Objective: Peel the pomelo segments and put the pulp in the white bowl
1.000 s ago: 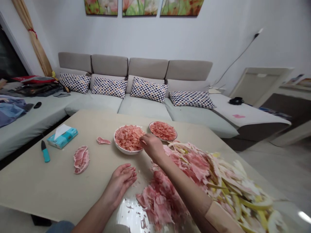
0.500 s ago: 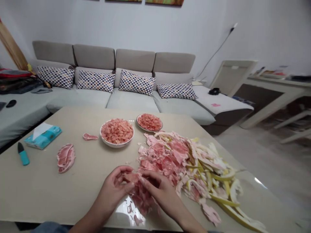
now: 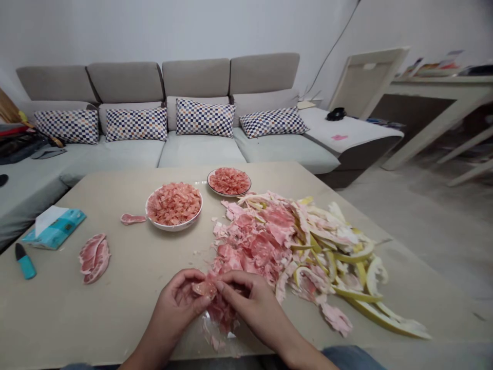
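Both hands meet at the near edge of the beige table (image 3: 127,308). My left hand (image 3: 177,304) and my right hand (image 3: 250,304) are closed in a pinch on one pink pomelo piece (image 3: 205,288) between them. Just beyond the hands lies a big heap of pink membrane and yellow-white pomelo peel (image 3: 292,246). Further back stand a white bowl (image 3: 174,205) heaped with peeled pink flesh and a smaller plate (image 3: 229,181) of the same.
On the table's left lie pomelo segments (image 3: 94,252), a small pink piece (image 3: 133,219), a teal tissue pack (image 3: 54,227) and a teal-handled knife (image 3: 25,260). A grey sofa (image 3: 192,149) with checked cushions runs behind. To the right is open floor.
My right hand came back from the bowl to the near edge and joined the left on a pink piece. The view has tilted down and turned slightly right.
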Action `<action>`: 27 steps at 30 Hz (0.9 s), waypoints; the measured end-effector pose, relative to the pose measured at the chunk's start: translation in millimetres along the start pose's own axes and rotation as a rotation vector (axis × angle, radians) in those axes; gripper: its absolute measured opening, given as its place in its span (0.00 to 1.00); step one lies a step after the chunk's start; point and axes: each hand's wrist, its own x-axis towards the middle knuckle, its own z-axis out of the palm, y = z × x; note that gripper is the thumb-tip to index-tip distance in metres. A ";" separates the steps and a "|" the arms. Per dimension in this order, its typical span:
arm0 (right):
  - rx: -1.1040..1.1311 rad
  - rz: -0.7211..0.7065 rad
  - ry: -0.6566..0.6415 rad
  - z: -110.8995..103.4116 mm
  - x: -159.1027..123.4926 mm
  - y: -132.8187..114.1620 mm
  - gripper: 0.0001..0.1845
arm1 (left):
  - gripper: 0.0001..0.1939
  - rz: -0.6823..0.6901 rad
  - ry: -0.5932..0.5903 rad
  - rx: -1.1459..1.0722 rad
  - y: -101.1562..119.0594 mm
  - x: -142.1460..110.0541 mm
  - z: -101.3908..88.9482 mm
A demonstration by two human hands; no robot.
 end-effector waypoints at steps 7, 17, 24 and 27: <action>0.110 0.014 0.040 7.9 2.5 6.5 0.16 | 0.07 -0.089 -0.082 -0.141 3.6 -4.6 2.6; 0.519 0.244 -0.111 10.7 3.3 12.6 0.21 | 0.05 -0.166 -0.238 -0.474 -0.8 -2.7 2.3; 0.003 -0.102 0.023 14.4 -0.8 4.9 0.14 | 0.19 -0.188 -0.167 -0.382 4.8 -3.8 2.3; -0.087 -0.164 0.018 19.0 -2.6 6.0 0.13 | 0.16 -0.164 -0.091 -0.227 4.4 -2.9 2.7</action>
